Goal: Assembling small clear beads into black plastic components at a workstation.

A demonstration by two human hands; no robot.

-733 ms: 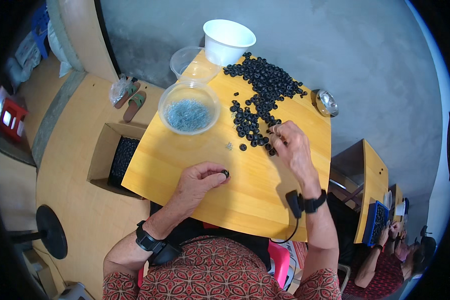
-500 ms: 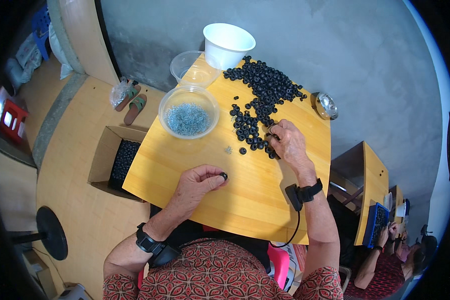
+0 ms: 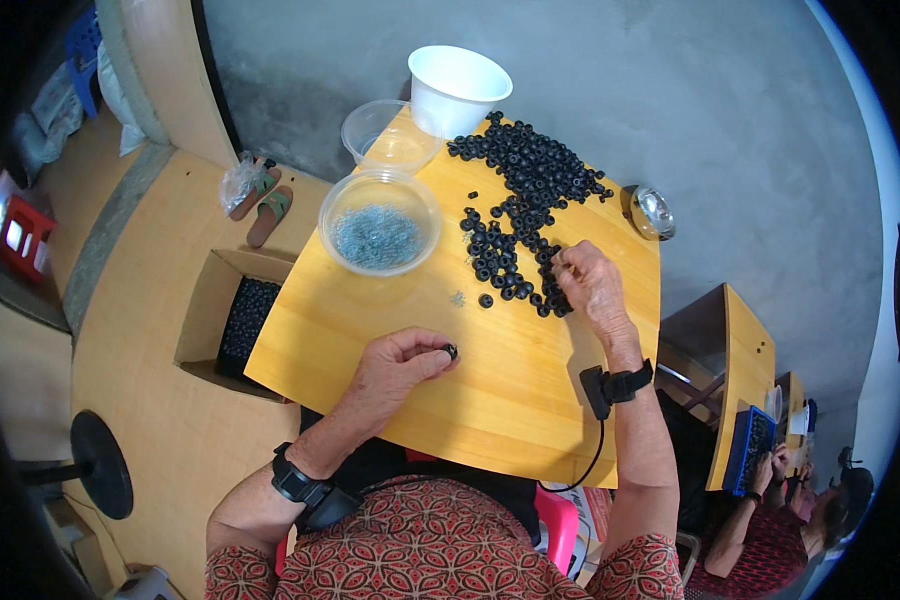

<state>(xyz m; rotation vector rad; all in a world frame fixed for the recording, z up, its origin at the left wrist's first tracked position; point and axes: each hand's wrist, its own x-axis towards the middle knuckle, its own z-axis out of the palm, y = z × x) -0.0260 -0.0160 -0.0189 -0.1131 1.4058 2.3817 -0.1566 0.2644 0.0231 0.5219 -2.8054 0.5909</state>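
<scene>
My left hand (image 3: 395, 370) hovers over the near part of the wooden table (image 3: 370, 340), pinching a small black ring-shaped piece (image 3: 452, 351) between thumb and fingers. At the right edge of the spread of black round pieces with holes (image 3: 535, 165) is my right hand (image 3: 592, 285). Its fingers and thumb are drawn together; whatever is between the tips is hidden. A round clear plastic tub (image 3: 323, 222) stands left of the pieces, with many small bluish, shiny bits (image 3: 378, 237) inside. A few tiny pale bits (image 3: 457, 298) lie on the wood between my hands.
A white bowl (image 3: 458, 85) and another clear tub (image 3: 355, 125) stand at the far edge. A shiny metal bowl (image 3: 653, 213) is by the wall. On the floor to the left are a cardboard box (image 3: 198, 310) of black pieces and sandals (image 3: 270, 215). A co-worker (image 3: 760, 540) sits at right.
My right hand has shifted slightly right and back from the pile's near end, uncovering black pieces there. My left hand stays in place with its black piece.
</scene>
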